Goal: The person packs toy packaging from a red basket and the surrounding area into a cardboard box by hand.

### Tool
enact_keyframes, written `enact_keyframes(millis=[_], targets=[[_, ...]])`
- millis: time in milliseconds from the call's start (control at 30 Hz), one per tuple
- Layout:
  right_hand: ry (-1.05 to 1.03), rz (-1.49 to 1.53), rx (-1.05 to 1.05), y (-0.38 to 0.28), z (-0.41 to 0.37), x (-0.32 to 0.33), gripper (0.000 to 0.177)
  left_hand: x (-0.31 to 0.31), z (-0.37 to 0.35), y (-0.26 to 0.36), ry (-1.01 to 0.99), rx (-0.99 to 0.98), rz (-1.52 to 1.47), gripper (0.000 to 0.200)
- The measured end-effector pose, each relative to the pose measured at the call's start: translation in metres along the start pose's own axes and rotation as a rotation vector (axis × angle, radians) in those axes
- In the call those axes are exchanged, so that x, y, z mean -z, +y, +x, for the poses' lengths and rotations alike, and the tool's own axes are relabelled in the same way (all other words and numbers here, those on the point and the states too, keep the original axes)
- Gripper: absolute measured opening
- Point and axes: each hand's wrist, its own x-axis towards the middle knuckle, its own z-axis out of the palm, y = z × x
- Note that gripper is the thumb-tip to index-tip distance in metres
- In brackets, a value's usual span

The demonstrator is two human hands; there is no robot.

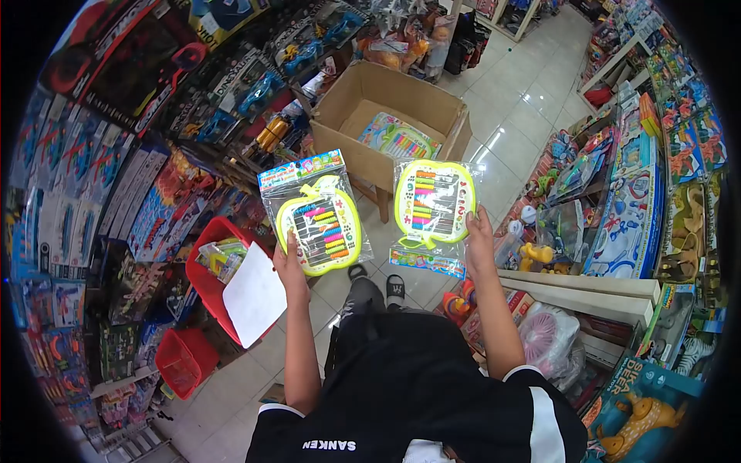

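My left hand (290,266) holds a bagged yellow-green apple-shaped abacus toy (318,224) by its lower left edge, with the printed header at the top. In my right hand (480,235) is a second bagged abacus toy (430,202), gripped at its right edge, its header at the bottom. The two packs hang side by side, apart from each other. Beyond them stands an open cardboard box (347,96) with similar packs (400,137) lying inside. Each thumb rests on the front of its pack; the other fingers are largely hidden behind.
A red basket (202,272) at the left holds packaged items and a white sheet (253,297). Below it is a smaller red basket (185,359). Toy shelves line both sides, with a white shelf edge (587,289) close on the right. Tiled floor (509,100) runs between them.
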Motion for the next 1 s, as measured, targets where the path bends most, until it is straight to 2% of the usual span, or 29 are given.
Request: enact_keyframes(millis=[133, 233, 433, 500, 567, 733, 800, 933, 1000], targets=[[0.008, 0.009, 0.062, -0.004, 0.029, 0.002, 0.023, -0.026, 0.029, 0.000, -0.020, -0.003, -0.007, 0.032], [0.033, 0.000, 0.073, -0.013, 0.059, -0.002, 0.027, -0.047, 0.062, -0.008, -0.002, -0.020, -0.046, 0.029], [0.064, -0.034, 0.111, -0.048, 0.131, -0.022, 0.027, -0.100, 0.140, -0.018, 0.022, 0.028, -0.033, 0.026], [0.131, -0.070, 0.120, -0.063, 0.153, -0.030, 0.025, -0.120, 0.160, -0.016, 0.001, -0.002, -0.099, 0.027], [0.112, -0.209, 0.210, -0.074, 0.175, -0.035, 0.015, -0.133, 0.176, -0.012, 0.014, 0.026, -0.076, 0.028], [0.125, -0.436, 0.330, -0.097, 0.216, -0.052, 0.013, -0.150, 0.219, -0.020, 0.000, 0.055, -0.024, 0.027], [0.052, -0.598, 0.423, -0.103, 0.236, -0.062, 0.013, -0.157, 0.229, -0.020, 0.017, 0.038, -0.047, 0.027], [-0.050, -0.648, 0.470, -0.103, 0.289, -0.090, 0.015, -0.164, 0.249, -0.030, 0.069, 0.008, -0.066, 0.025], [-0.147, -0.695, 0.382, -0.101, 0.319, -0.097, 0.015, -0.166, 0.251, -0.035, 0.132, 0.006, -0.068, 0.024]])
